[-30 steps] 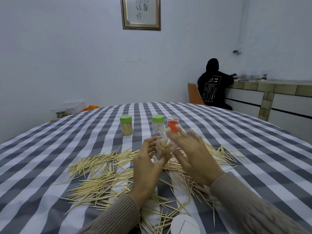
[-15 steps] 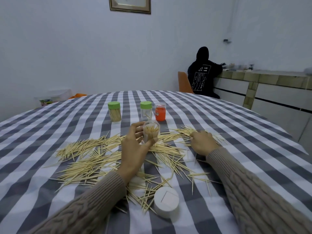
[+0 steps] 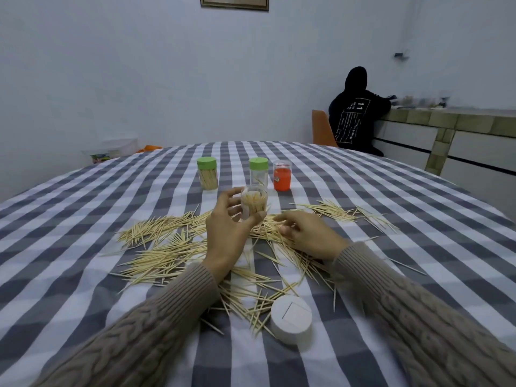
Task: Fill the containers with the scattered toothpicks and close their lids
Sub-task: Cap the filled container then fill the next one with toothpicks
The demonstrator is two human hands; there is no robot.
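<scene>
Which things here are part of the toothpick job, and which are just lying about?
Job: scattered toothpicks; clear container held in left hand; right hand; two green-lidded containers; orange container; white lid.

Lying about: orange chair; plastic box; picture frame.

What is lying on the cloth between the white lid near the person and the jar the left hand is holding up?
In the head view, scattered toothpicks cover the checked tablecloth between the white lid and the clear jar held by the left hand.
</scene>
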